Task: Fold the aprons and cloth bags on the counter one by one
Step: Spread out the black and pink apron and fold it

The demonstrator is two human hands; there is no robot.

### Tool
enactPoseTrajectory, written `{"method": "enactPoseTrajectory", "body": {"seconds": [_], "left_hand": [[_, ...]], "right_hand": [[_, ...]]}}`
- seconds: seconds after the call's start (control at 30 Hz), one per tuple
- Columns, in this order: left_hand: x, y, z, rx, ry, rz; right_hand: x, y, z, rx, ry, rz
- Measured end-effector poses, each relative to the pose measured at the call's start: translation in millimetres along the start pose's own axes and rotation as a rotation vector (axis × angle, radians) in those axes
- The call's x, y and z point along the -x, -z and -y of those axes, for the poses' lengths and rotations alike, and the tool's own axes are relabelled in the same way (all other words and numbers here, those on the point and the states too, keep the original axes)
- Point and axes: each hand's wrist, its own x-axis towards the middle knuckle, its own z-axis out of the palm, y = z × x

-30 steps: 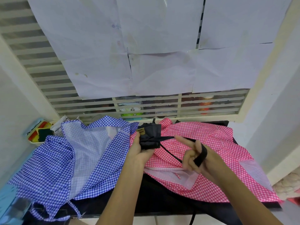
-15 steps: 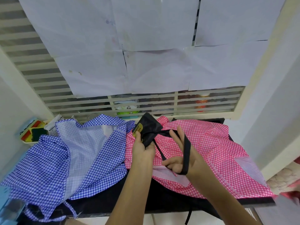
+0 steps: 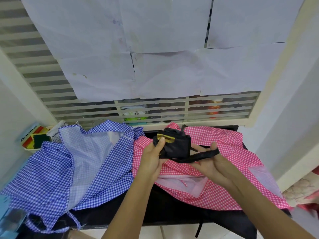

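Note:
A small black cloth bag (image 3: 177,145), folded into a compact bundle with a yellow label, is held above the counter. My left hand (image 3: 152,158) grips the bundle, thumb on the label. My right hand (image 3: 209,161) holds the bag's black strap (image 3: 202,155), which runs from the bundle across my fingers. Under my hands a pink checked apron (image 3: 222,171) lies spread and rumpled on the right of the black counter (image 3: 155,209). On the left a blue checked apron (image 3: 65,171) lies crumpled.
A louvred window (image 3: 155,109) covered with paper sheets stands right behind the counter. A small tray with sponges (image 3: 33,138) sits at the far left. White walls close in on both sides. A black cloth (image 3: 229,223) hangs over the counter's front edge.
The bundle turned in my left hand. My right hand moved from a raised, looped strap down and to the right, drawing the strap low across the bundle's right side.

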Motion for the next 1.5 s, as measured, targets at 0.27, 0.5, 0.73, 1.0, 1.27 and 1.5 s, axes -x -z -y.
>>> {"method": "enactPoseTrajectory", "body": {"seconds": [0.27, 0.5, 0.73, 1.0, 1.27, 1.5], "left_hand": [[13.7, 15.0, -15.5, -0.759, -0.120, 0.207], [21.4, 23.8, -31.8, -0.757, -0.107, 0.248], [33.0, 35.7, -39.4, -0.711, 0.037, 0.375], [39.9, 56.4, -40.4, -0.604, 0.042, 0.429], [35.5, 61.6, -26.3, -0.417, -0.002, 0.252], [32.9, 44.9, -36.3, -0.593, -0.300, -0.007]], "right_hand": [[-20.3, -41.4, 39.3, 0.761, 0.122, -0.099], [-39.2, -60.3, 34.6, 0.793, 0.111, -0.230], [-48.1, -72.7, 36.7, 0.902, 0.270, -0.237], [-30.5, -82.4, 54.2, 1.066, -0.185, 0.311], [-25.8, -69.4, 45.6, 0.652, -0.199, 0.452], [-30.9, -80.2, 6.7, 0.192, 0.153, 0.018]]}}
